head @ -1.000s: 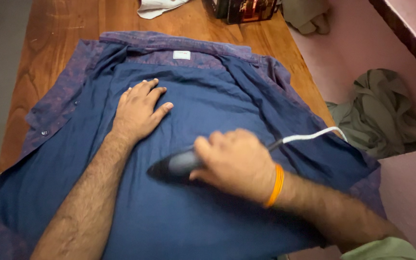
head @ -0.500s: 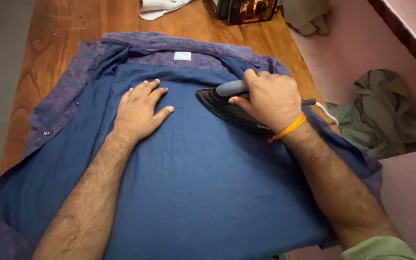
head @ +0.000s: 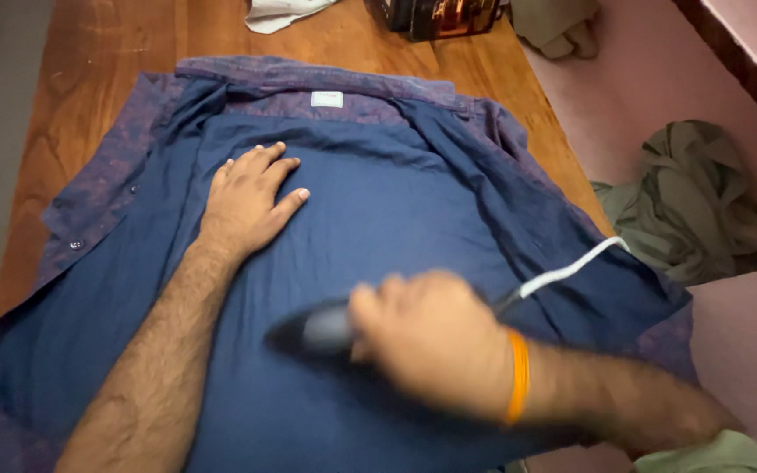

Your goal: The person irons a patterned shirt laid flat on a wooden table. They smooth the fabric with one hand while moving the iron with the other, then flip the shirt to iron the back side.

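- The navy shirt [head: 378,219] lies opened out, inner side up, across the wooden table [head: 89,88]. The back panel under the hands looks mostly smooth; the side plackets and collar look rumpled, so I'd judge them left to press.
- Left hand [head: 247,201] lies flat, fingers spread, pinning the cloth below the collar.
- Right hand [head: 431,337] (motion-blurred) is wrapped round the dark iron [head: 321,328] at the shirt's lower middle, its white cord [head: 571,267] running off right.
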